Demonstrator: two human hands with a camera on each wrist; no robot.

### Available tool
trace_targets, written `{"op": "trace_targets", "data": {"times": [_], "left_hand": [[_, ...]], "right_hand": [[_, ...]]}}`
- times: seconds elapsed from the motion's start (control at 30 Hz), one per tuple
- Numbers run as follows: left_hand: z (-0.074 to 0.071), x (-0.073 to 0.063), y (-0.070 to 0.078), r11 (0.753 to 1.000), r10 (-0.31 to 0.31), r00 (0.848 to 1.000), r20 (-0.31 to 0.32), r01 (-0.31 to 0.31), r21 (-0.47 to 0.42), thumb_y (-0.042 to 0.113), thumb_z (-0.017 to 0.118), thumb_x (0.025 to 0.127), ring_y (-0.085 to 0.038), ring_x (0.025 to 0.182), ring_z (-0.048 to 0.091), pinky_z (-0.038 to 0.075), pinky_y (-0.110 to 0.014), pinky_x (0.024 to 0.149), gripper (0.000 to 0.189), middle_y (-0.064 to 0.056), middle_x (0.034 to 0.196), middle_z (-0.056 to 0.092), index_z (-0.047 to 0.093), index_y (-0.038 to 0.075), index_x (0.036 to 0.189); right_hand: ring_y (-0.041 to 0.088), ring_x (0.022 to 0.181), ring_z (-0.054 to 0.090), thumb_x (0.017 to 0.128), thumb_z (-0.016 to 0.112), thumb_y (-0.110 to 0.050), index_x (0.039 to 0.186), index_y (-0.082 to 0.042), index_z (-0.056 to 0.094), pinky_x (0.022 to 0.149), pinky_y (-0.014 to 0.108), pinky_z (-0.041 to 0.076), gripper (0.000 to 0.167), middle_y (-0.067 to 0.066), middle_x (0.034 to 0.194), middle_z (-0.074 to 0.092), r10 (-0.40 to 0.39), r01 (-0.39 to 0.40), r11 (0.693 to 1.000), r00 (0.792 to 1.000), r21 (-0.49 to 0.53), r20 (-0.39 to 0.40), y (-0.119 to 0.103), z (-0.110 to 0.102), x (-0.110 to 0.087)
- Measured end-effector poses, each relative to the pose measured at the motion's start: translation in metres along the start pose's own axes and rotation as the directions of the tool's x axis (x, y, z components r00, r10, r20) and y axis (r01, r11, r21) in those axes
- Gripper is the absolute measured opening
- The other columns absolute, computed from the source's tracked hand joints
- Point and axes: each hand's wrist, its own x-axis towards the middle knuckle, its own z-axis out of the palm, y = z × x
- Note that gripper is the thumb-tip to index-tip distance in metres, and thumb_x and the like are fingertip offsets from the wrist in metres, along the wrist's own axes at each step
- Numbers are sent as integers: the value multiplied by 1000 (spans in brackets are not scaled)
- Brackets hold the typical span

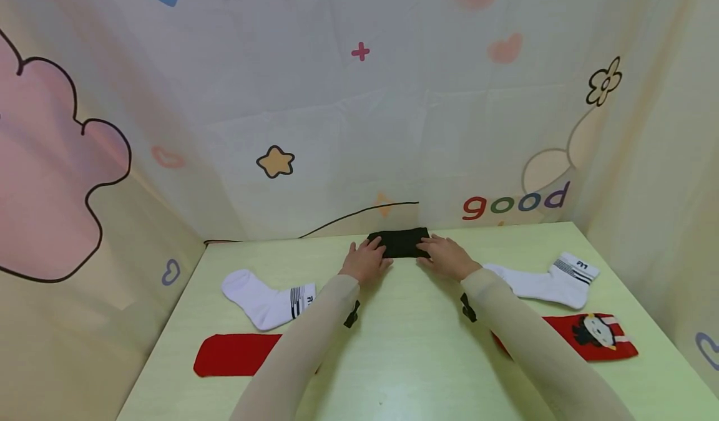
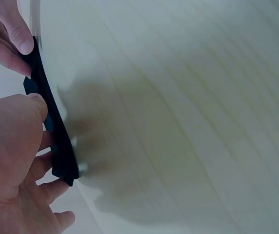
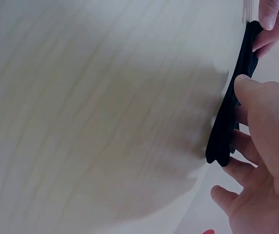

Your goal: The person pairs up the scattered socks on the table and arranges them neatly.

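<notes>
Reach forward over the desk (image 1: 415, 346) in 2 beige sleeves (image 1: 300, 346), nearest the camera, with 1 black strap (image 1: 352, 315) under the left wrist and another black strap (image 1: 469, 309) under the right. Hold a folded black cloth (image 1: 400, 244) by its 2 short ends, at the far edge of the desk, close to the patterned curtain (image 1: 337, 109). Grip the left end with the left hand (image 1: 365, 264) and the right end with the right hand (image 1: 451, 257), leaving the middle of the cloth uncovered between them. In both wrist views, pinch the cloth between thumb and fingers. Unable to judge contact between its underside and the desk.

See at left a white sock (image 1: 258, 302) lying flat, with its toe toward the far left and its striped cuff beside the left sleeve. Nearer, find a plain red cloth (image 1: 233, 355), partly hidden by the same sleeve. At right, notice 1 more white sock (image 1: 562, 284), with its striped cuff toward the far right and its toe end by the right sleeve. Nearer again, spot a printed red cloth (image 1: 618, 349) with a cartoon face, partly hidden behind that sleeve. Read "good" in coloured letters low on the curtain.
</notes>
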Motion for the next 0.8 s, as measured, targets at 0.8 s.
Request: {"op": "trace_targets", "data": {"times": [0.8], "left_hand": [[-12, -27, -24, 989, 132, 971, -202, -143, -41, 59, 48, 103, -33, 146, 39, 27, -58, 119, 62, -11, 163, 36, 43, 28, 157]], "right_hand": [[55, 123, 54, 97, 72, -35, 154, -12, 46, 99, 65, 46, 68, 28, 150, 48, -161, 169, 985, 967, 26, -197, -10, -3, -14]]}}
